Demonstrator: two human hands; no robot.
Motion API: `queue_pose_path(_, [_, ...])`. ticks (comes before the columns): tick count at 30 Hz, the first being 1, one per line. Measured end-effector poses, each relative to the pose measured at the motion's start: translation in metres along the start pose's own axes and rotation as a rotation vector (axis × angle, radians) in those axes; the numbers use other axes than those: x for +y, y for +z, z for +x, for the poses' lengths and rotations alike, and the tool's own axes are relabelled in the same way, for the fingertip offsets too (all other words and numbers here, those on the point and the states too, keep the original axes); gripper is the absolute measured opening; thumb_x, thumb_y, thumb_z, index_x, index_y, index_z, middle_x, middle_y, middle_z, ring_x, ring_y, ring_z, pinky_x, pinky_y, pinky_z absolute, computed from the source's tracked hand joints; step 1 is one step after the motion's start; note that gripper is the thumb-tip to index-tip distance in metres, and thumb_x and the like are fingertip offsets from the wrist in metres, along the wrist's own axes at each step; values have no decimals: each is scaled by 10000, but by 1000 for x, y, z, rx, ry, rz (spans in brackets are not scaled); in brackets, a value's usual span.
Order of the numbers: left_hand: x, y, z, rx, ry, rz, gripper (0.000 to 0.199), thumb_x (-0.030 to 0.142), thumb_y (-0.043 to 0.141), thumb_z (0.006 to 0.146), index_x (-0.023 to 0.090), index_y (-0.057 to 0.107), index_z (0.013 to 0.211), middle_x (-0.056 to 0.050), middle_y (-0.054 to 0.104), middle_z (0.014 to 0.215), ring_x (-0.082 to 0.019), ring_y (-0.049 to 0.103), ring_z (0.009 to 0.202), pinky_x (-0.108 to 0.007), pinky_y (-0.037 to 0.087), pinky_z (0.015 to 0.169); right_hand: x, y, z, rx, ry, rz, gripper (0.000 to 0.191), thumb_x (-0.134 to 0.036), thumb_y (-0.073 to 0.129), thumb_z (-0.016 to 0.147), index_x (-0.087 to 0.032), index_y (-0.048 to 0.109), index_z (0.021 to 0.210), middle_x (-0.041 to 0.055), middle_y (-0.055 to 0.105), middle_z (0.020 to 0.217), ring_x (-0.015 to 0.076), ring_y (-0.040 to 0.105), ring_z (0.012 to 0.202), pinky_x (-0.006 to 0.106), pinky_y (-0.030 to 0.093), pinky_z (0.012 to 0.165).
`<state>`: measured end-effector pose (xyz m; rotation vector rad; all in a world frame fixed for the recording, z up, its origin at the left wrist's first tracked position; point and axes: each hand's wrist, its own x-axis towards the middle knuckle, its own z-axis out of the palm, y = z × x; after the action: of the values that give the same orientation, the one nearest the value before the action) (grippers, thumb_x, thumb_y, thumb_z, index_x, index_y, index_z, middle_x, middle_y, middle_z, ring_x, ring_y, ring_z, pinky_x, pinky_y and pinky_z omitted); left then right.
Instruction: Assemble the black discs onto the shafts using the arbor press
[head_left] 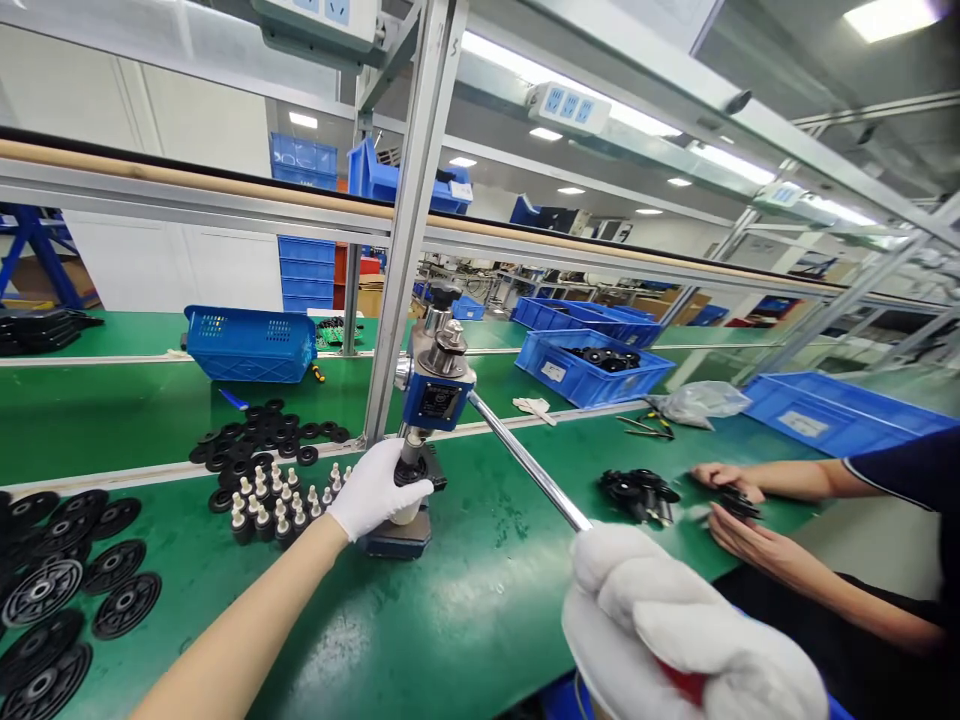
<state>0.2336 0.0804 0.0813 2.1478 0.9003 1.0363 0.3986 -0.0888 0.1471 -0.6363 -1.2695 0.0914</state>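
Observation:
A blue arbor press point(439, 400) stands on the green bench in front of me. My left hand point(375, 490), in a white glove, is closed around a black round part point(410, 472) under the press ram. The fingers hide much of that part. My right hand point(675, 625), also gloved in white, is wrapped around the far end of the long steel press lever point(529, 460), which slopes down toward me. Beside my left hand stand several black pegs with white tips point(281, 505). Black ridged discs point(124, 600) lie in overlapping piles at the left.
Small black wheels point(259, 435) are heaped behind the pegs, near a blue basket point(251, 345). At right, a co-worker's hands point(735, 505) hold black parts beside a dark pile point(637, 495). Blue crates point(592, 365), pliers point(649, 430) and an upright metal post point(405, 230) stand farther back.

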Motion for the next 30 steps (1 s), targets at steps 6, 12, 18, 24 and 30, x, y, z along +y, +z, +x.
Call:
queue_pose_path(6, [8, -7, -4, 20, 18, 60, 270, 373, 635, 792, 174, 599, 972, -69, 655, 948, -267, 610, 912, -405, 498, 828, -14, 28, 68, 71, 7, 166, 210, -427, 513, 920, -257, 622, 980, 0, 582, 718, 177, 587, 636, 360, 497, 590])
queue_pose_path(12, [0, -9, -48, -12, 233, 255, 416, 416, 648, 784, 248, 557, 1153, -88, 628, 1181, -311, 576, 1101, -457, 450, 967, 15, 35, 35, -319, 406, -286, 448, -498, 634, 813, -281, 542, 1193, 14, 625, 1027, 171, 617, 880, 288, 513, 759])
queue_pose_path(18, [-23, 21, -72, -207, 321, 344, 528, 463, 682, 724, 278, 551, 1201, -99, 684, 1120, -322, 658, 1014, -439, 539, 879, 48, 30, -45, -600, 726, -573, 284, -514, 725, 702, -269, 675, 836, -41, 636, 709, 162, 570, 650, 274, 434, 632])
queue_pose_path(24, [-5, 33, -80, -135, 26, 197, 707, 490, 586, 806, 230, 337, 1414, -98, 575, 1335, -307, 575, 1194, -479, 534, 947, 95, -25, -41, 13, 1180, 243, 428, -616, 567, 770, -226, 448, 639, -101, 333, 419, 72, 238, 359, 211, 233, 374])
queue_pose_path(30, [-19, 35, -104, -315, -101, -182, 457, 313, 540, 847, 384, 507, 1297, 19, 610, 1300, -255, 617, 1145, -425, 586, 898, 123, -73, -42, 168, 1267, 470, 475, -539, 626, 709, -232, 285, 584, -116, 223, 437, 52, 145, 376, 195, 151, 370])
